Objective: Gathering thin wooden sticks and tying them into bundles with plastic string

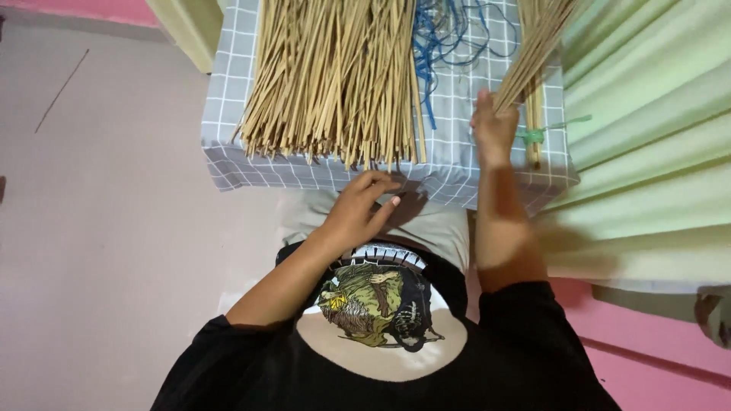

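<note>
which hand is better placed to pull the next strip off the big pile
Left, probably: the left hand rests open just below the pile of bamboo strips, while the right hand grips a separate bundle.

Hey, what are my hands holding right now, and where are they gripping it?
The right hand holds a bundle of thin sticks near its lower end. The left hand holds nothing; it rests by the table edge.

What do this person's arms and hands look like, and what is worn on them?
Both hands, left hand and right hand, are bare: no gloves, rings or watch visible. Forearms are uncovered; black sleeves end near the elbows.
</note>
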